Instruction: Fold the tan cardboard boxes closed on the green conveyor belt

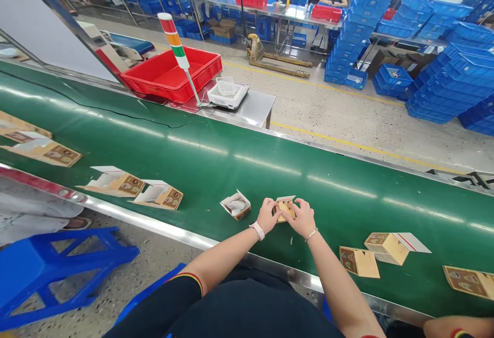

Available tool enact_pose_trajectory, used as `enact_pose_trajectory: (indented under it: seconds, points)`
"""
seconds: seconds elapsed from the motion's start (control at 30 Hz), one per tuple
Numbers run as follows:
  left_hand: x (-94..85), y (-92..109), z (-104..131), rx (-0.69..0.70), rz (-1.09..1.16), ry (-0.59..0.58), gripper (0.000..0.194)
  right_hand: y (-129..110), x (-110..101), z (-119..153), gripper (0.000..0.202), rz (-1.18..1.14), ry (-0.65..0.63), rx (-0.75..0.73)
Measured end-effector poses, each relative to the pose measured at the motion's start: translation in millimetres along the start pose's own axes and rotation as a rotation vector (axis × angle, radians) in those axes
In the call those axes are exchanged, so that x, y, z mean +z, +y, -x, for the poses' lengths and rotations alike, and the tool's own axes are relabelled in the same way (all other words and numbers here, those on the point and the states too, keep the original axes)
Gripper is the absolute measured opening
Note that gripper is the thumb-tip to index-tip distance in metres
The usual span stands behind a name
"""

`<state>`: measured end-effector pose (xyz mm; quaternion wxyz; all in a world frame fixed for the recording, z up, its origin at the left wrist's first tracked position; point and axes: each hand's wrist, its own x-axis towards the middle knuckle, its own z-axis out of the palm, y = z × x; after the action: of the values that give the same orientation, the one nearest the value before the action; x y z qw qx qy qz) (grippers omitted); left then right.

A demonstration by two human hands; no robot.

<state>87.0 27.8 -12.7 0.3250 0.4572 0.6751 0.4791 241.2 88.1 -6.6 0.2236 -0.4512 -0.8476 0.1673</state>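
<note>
On the green belt in front of me, a small tan cardboard box (286, 209) with a white-lined flap raised at its far side is between my hands. My left hand (267, 215), with a pale watch on the wrist, grips its left side. Its right side is gripped by my right hand (303, 217), which has a bracelet. Both thumbs press on the box's near top part, and the fingers partly hide it. Left of my hands lies an open carton (235, 206) with a crumpled whitish thing inside.
More open cartons (156, 194) lie leftward on the belt (208, 160), and others (388, 248) rightward. Beyond it stand a red tray (173, 75), a signal light (173, 39) and a scale (228, 95). A blue stool (50, 271) is at lower left; another person's arm (455, 326) shows at lower right.
</note>
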Motion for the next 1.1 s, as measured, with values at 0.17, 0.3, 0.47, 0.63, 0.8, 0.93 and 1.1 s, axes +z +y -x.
enact_pose_trajectory:
  seconds: [0.17,0.3,0.47,0.63,0.8,0.93,1.1]
  points:
    - [16.7,0.2,3.8,-0.328,0.288,0.032,0.032,7.1,14.9,10.4,0.047,-0.464,0.148,0.219]
    - [30.3,5.3,-3.4,-0.424,0.377,-0.047,0.028,8.6,35.4,19.2,0.052,-0.821,0.145,0.576]
    - [54.2,18.1,-13.9,-0.438,0.427,-0.114,0.024,11.7,35.8,19.0,0.046,-0.805,0.189,0.67]
    - [33.1,5.1,37.1,-0.389,0.359,-0.094,0.025,-4.1,8.2,55.2,0.052,-0.354,0.541,0.385]
    - [-50.7,-36.8,85.4,-0.302,0.015,0.021,0.022,-51.8,14.9,85.6,0.056,-0.349,0.207,-0.133]
    - [-93.7,-42.2,44.2,0.036,-0.057,0.128,0.05,-72.7,49.5,56.5,0.068,-0.208,0.07,-0.233]
    - [-90.1,-38.1,15.8,0.411,-0.316,-0.176,0.038,-47.7,60.2,22.9,0.059,-0.104,0.109,-0.253]
